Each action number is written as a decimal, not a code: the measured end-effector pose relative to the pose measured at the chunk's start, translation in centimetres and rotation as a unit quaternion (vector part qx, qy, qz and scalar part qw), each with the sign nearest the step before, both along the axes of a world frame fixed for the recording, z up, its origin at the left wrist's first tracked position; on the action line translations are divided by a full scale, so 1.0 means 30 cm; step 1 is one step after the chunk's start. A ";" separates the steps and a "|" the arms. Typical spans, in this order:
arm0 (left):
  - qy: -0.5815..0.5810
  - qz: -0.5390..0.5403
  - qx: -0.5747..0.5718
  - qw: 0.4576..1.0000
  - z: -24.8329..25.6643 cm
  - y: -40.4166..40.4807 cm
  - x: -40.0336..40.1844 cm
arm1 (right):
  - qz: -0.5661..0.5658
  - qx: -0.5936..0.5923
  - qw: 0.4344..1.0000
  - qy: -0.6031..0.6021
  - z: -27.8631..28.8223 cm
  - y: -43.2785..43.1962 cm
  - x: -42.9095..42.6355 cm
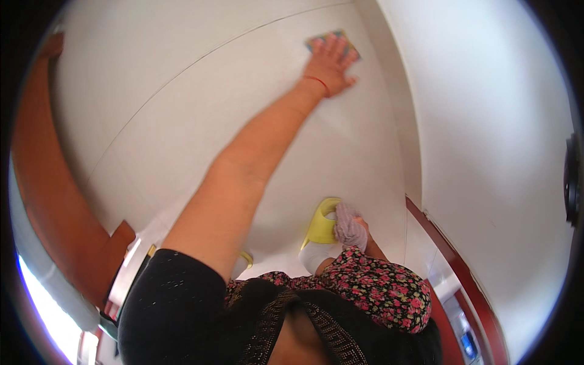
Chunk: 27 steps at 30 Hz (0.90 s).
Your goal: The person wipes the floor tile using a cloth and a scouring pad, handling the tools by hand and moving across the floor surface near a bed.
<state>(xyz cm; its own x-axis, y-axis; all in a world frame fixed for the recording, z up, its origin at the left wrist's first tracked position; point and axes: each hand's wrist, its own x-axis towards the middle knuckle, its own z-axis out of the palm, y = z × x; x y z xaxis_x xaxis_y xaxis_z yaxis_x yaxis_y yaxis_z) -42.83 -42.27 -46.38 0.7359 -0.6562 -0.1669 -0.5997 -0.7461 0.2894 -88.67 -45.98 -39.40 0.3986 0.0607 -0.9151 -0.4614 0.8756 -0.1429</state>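
Note:
My left hand (331,66), with a red string around its wrist, lies flat with fingers spread over a small multicoloured pad or folded cloth (315,42) on the pale tiled floor (205,105). Its thumb points out to the right, and the pad's edges show past the fingertips. Lower down, my right hand (363,226) is closed around a bunched greyish-mauve cloth (350,228), which hides part of the fingers. This cloth hangs beside a yellow slipper (322,226) worn over a white sock.
A white wall (479,114) with a beige skirting (401,91) runs along the right. Reddish-brown door trim (449,248) stands at the lower right. Brown wooden furniture (59,182) curves along the left. Part of a second yellow slipper (247,259) shows beneath my left arm.

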 end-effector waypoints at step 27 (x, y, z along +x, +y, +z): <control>-0.079 0.669 0.197 0.713 -0.052 1.451 -0.650 | 0.080 0.011 0.995 -0.062 -0.048 -0.053 0.014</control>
